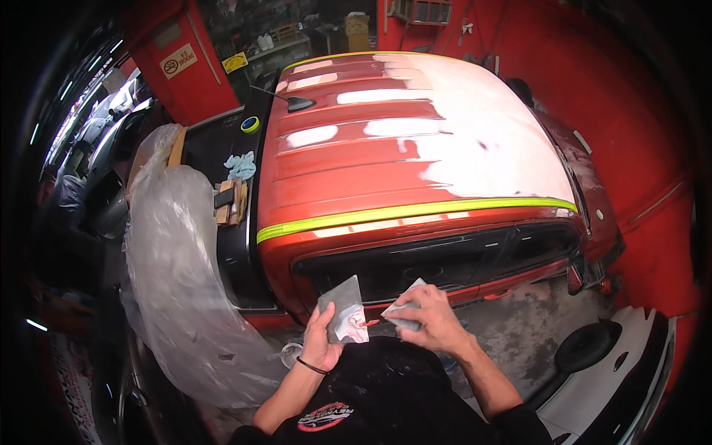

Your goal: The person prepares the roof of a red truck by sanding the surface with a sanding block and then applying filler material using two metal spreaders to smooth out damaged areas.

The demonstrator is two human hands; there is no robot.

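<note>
My left hand (319,343) grips a flat grey mixing plate (340,298) by its lower left edge. On the plate lies a smear of whitish body filler (348,325) with a thin streak of red paste. To its right, my right hand (439,320) is closed on a pale, flat filler spreader (405,323), held a little apart from the plate. Both hands are in front of my body, by the side of a red pickup. Its roof (334,172) carries broad whitish-pink filled areas, with yellow-green masking tape (415,215) along the near edge.
A crumpled clear plastic sheet (174,267) drapes over the left side. Sanding blocks (231,202), a light-blue cloth (240,165) and a tape roll (250,124) rest behind the cab. An antenna (300,104) rises from the roof. A white car (604,382) stands at lower right.
</note>
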